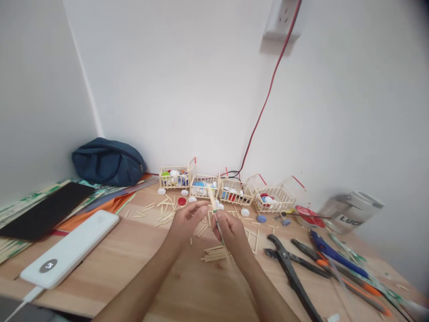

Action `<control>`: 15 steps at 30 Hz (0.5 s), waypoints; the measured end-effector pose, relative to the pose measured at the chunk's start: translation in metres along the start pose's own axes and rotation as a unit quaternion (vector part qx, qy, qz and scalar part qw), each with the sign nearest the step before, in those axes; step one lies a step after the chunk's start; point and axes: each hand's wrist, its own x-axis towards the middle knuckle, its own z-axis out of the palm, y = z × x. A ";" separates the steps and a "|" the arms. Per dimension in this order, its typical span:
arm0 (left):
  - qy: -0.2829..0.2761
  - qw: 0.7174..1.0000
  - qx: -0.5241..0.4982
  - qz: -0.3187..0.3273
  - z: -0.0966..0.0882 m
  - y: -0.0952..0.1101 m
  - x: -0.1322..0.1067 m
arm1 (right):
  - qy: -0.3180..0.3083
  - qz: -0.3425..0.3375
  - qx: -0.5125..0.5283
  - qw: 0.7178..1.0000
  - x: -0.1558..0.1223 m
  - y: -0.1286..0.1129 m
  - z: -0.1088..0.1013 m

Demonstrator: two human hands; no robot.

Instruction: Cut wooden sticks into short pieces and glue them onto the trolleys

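Note:
My right hand is closed around disposable chopsticks, pale at the top and partly in a green-marked wrapper, which slant down toward the table. Close beside them on the left, my left hand has its fingers bent a little and parted, with nothing visible in them; whether its fingertips touch the chopsticks I cannot tell. Beneath my hands lies a small bundle of cut sticks. A ladder-like stick frame rests to the right. Loose short sticks are scattered behind my left hand.
Several small stick-built carts holding bottle caps line the wall. Pliers, orange-handled cutters, a red dish and a tin stand right. At left are a white power bank, a black slab and a blue pouch.

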 end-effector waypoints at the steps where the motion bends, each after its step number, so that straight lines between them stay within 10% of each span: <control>1: -0.005 1.000 -0.023 -0.008 -0.001 0.000 0.001 | -0.042 0.004 0.003 0.999 0.000 0.001 0.002; 9: 0.125 0.950 -0.283 -0.047 -0.018 -0.009 0.009 | -0.177 0.084 -0.038 0.980 -0.007 -0.002 -0.004; 15: 0.182 0.912 -0.367 -0.022 -0.038 -0.008 0.016 | -0.172 0.120 -0.174 0.962 -0.046 -0.018 -0.071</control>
